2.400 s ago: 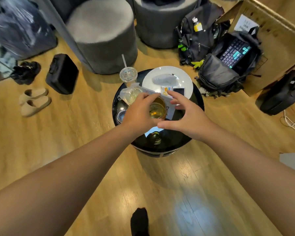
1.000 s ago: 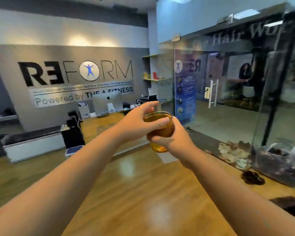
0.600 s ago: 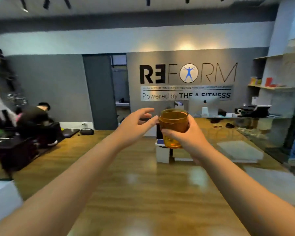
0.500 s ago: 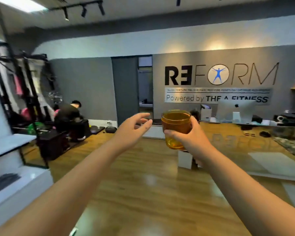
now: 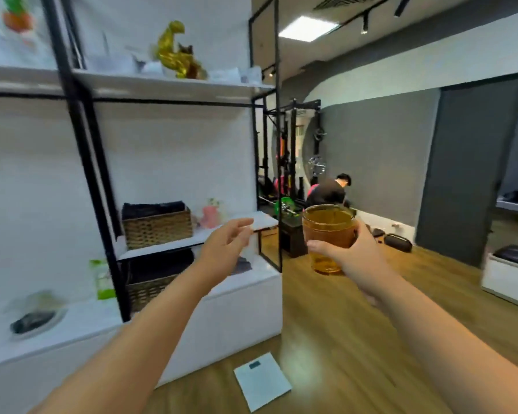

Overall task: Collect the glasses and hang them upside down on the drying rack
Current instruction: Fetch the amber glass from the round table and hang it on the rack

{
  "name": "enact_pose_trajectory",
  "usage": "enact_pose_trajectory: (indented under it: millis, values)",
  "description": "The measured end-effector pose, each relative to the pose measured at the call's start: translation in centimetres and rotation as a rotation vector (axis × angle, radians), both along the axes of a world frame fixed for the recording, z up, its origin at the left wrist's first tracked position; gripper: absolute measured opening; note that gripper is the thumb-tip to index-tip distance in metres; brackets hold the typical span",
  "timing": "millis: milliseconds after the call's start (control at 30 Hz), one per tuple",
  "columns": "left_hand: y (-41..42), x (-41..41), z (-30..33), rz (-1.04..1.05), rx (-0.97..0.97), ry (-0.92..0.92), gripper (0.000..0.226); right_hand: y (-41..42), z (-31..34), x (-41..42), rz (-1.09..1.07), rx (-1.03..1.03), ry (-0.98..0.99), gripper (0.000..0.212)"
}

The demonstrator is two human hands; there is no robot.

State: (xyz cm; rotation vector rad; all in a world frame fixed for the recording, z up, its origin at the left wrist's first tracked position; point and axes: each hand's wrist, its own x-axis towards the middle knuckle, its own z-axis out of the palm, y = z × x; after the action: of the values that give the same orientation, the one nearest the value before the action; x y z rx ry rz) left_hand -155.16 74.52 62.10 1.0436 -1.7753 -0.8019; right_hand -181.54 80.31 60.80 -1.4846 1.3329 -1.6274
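Observation:
An amber glass (image 5: 328, 234) is held upright at chest height, right of centre, with my right hand (image 5: 353, 258) wrapped around its right side and base. My left hand (image 5: 225, 246) floats to the left of the glass, apart from it, with its fingers spread and nothing in them. No drying rack shows in the view.
A black-framed white shelf unit (image 5: 168, 85) fills the left, with wicker baskets (image 5: 157, 227), a gold figure (image 5: 174, 50) and a pink item. A white scale (image 5: 262, 380) lies on the wooden floor. A person (image 5: 329, 191) crouches by gym equipment ahead. A grey wall (image 5: 380, 156) stands at the right.
The view has swung left from the sign wall to the shelf unit. My right hand still carries the glass; my left hand stays off it, now further apart.

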Motion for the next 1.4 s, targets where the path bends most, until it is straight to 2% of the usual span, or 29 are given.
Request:
enact_pose_trajectory:
  millis: [100, 300, 567, 1000, 1400]
  values:
    - [-2.0, 4.5, -1.1, 0.172, 0.018, -0.01, 0.032, -5.4, -0.7, 3.0, 0.138, 0.018, 0.003, 0.074]
    - [-6.2, 13.0, -2.5, 0.42, 0.025, 0.023, 0.032, -15.3, -2.3, 12.6, 0.394, 0.054, -0.007, 0.089]
    - [-16.3, 25.8, -2.8, 0.582, 0.019, 0.049, 0.03, -28.9, -2.9, 27.5, 0.614, 0.088, -0.031, 0.07]
    - [-30.1, 44.6, -3.2, 0.83, 0.0, 0.06, 0.034, -48.3, -3.5, 50.8, 0.847, 0.087, -0.024, 0.08]
    - [-36.2, 58.5, -0.2, 1.221, -0.045, 0.028, 0.036, -61.5, -1.8, 71.8, 1.214, 0.052, -0.011, 0.078]
